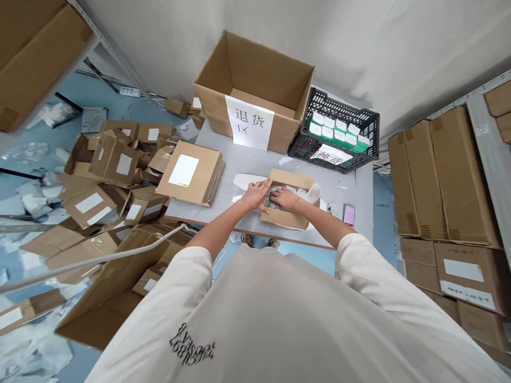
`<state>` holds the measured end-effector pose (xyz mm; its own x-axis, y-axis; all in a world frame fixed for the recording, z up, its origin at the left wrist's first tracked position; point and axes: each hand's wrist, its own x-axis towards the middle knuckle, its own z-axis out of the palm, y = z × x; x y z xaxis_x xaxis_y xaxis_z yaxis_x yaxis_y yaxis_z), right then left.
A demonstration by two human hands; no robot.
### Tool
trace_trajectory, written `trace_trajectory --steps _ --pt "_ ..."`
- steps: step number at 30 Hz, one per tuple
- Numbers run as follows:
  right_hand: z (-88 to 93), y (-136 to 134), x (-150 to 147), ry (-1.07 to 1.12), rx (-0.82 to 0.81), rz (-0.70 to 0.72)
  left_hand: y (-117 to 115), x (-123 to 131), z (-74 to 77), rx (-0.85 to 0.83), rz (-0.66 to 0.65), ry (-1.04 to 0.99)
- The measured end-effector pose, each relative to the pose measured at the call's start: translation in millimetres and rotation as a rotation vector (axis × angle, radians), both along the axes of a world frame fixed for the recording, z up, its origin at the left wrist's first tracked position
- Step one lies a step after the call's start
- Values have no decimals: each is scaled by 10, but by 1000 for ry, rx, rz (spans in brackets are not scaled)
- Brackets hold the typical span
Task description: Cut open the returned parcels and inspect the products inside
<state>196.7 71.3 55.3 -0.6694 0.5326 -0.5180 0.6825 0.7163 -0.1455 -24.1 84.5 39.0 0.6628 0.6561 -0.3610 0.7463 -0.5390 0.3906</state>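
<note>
A small open cardboard box (291, 181) sits on the grey table (247, 159) in front of me, with white wrapping (315, 192) spilling from its right side. My left hand (255, 194) rests flat on the box's left edge, fingers stretched toward the inside. My right hand (284, 199) reaches into the box, fingers curled over a small green and white item (271, 202) that is mostly hidden.
A flat parcel (190, 173) lies at the table's left. Behind stand a large open carton (255, 90) with a paper sign and a black crate (339, 133) of green-white boxes. A pink item (349, 214) lies right. Parcels heap on the floor left; stacked cartons (443, 175) stand right.
</note>
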Motion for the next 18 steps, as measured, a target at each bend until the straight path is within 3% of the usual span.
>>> trace_trajectory --steps 8,18 --pt "118 -42 -33 -30 74 -181 -5 12 12 2 -3 3" --pt "393 -64 -23 -122 142 -379 10 11 -2 16 -13 13"
